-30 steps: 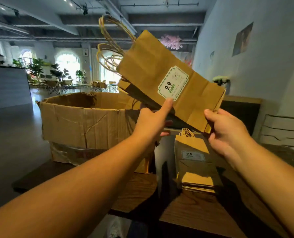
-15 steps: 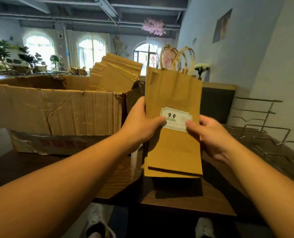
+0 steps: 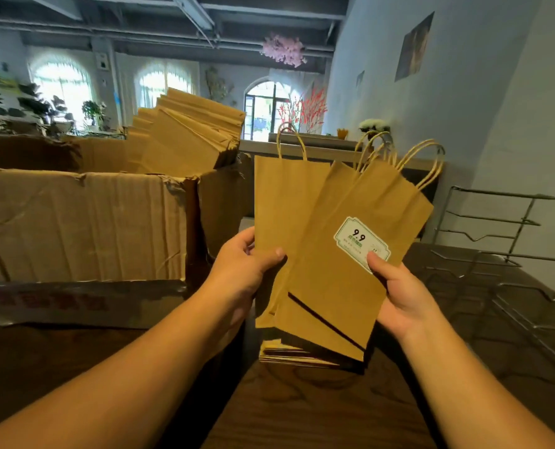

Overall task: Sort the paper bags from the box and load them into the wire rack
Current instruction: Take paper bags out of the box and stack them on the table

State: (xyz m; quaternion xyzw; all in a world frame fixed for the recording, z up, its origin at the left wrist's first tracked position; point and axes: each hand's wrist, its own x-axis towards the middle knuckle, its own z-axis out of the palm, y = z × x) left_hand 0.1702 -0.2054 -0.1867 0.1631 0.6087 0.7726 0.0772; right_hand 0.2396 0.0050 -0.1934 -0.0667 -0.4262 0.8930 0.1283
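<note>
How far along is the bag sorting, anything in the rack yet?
Early. No bags show in the wire rack. A small stack of bags lies flat on the table. The left hand and right hand hold fanned paper bags apart. The cardboard box still holds many bags.

box (image 3: pixel 81 228): left end cut by frame edge, red print on near tape blurred | wire rack (image 3: pixel 509 254): right part cut off at far right | label (image 3: pixel 362 243): small print unreadable, corner under right thumb | stack on counter (image 3: pixel 299 354): mostly hidden behind held bags (image 3: pixel 334 254)
</note>
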